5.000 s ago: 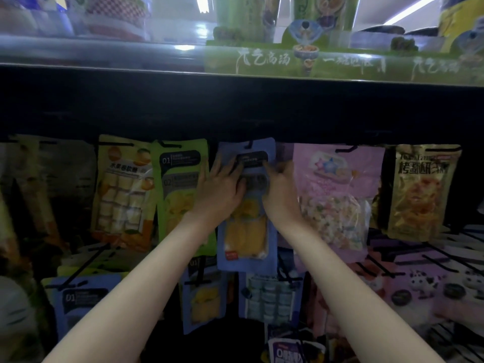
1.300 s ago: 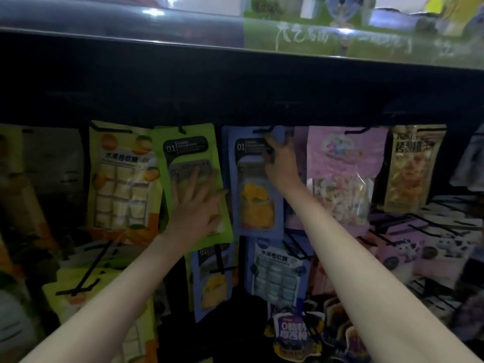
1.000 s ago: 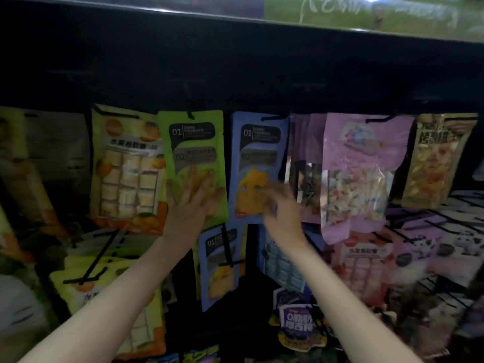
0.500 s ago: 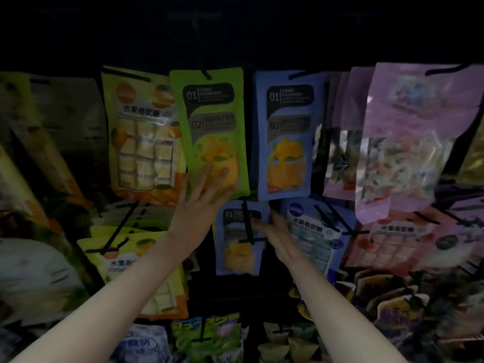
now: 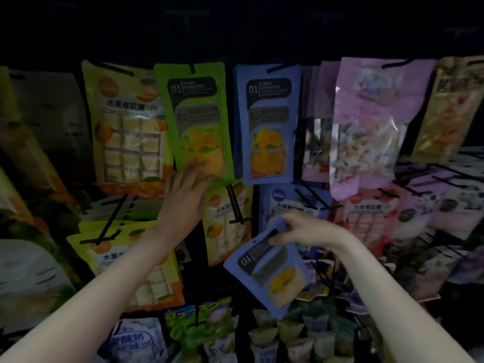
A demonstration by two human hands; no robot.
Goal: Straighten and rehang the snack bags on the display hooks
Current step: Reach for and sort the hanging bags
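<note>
My right hand [image 5: 305, 230] pinches the top edge of a blue mango snack bag [image 5: 272, 269], which hangs tilted and free of any hook, below the top row. My left hand [image 5: 184, 197] lies flat with fingers spread against the lower edge of a green mango bag [image 5: 199, 121] hanging on a top-row hook. Right of that one, another blue mango bag [image 5: 268, 124] hangs straight on its own hook. A bare black hook [image 5: 235, 205] juts out between my hands, in front of a yellow fruit-candy bag [image 5: 226, 224].
The top row also holds a yellow fruit-candy bag [image 5: 125, 127], pink candy bags [image 5: 366, 121] and a golden bag [image 5: 450, 111]. Lower hooks carry a yellow bag [image 5: 125, 258], a blue candy bag [image 5: 285, 203] and pink bags [image 5: 372, 213]. Small packets [image 5: 275, 336] fill the bottom.
My right hand left the top blue bag, dropped to the lower row and took a blue mango bag off its hook. My left hand stayed on the green bag. The view tilted down.
</note>
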